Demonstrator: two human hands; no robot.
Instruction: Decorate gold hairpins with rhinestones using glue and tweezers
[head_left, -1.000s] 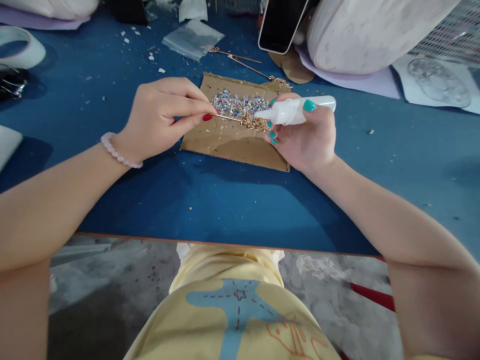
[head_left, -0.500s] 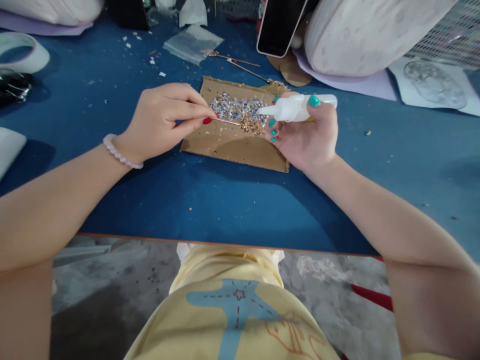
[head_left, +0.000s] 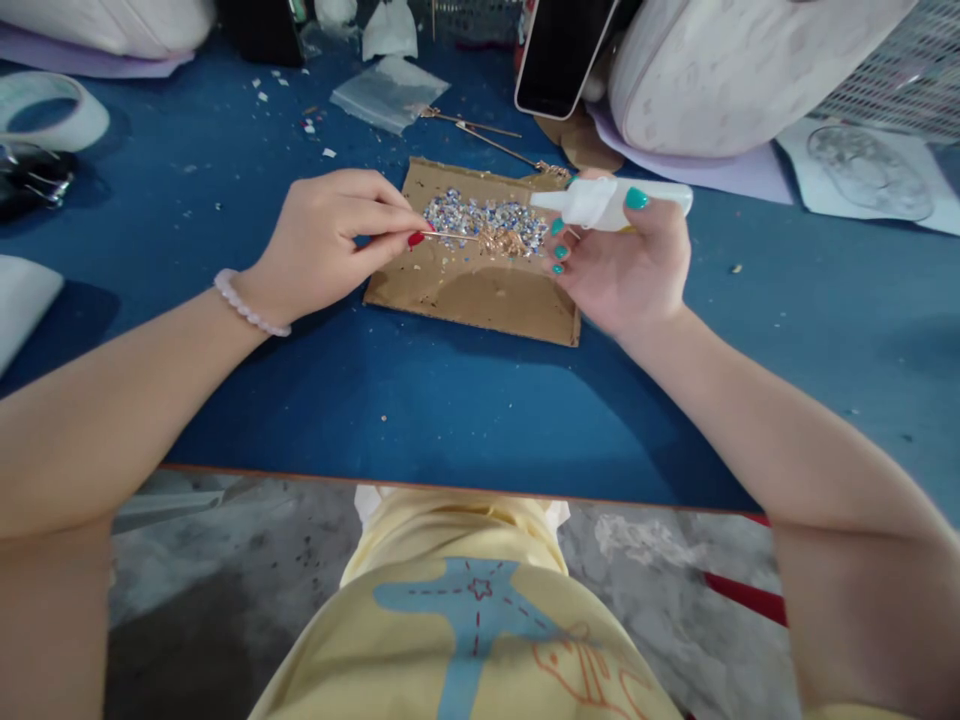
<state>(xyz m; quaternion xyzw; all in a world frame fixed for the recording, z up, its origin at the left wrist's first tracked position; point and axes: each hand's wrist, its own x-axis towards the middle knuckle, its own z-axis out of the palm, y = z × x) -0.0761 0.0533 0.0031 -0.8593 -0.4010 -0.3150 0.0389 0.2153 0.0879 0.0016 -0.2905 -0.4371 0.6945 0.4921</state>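
My left hand (head_left: pixel 341 235) pinches the thin stem of a gold hairpin (head_left: pixel 501 242) between thumb and fingers. Its ornate openwork head points right, over a piece of cardboard (head_left: pixel 480 300). A scatter of small blue, white and clear chips (head_left: pixel 480 215) lies on the cardboard behind the hairpin. My right hand (head_left: pixel 630 260) is closed around a white squeeze bottle (head_left: pixel 604 203) with a narrow nozzle. The bottle lies sideways, its nozzle pointing left, above the chips and a little apart from the hairpin's head.
More gold hairpins (head_left: pixel 502 145) lie behind the cardboard, by a clear plastic bag (head_left: pixel 390 92). A phone (head_left: pixel 562 55) leans at the back beside a pale rounded bag (head_left: pixel 742 75). Left are a tape roll (head_left: pixel 94 120) and a black object (head_left: pixel 30 180). A printed sheet (head_left: pixel 870 170) lies right.
My right hand has shifted right with the bottle, drawing the nozzle away from the hairpin's head. My left hand still holds the hairpin in nearly the same place.
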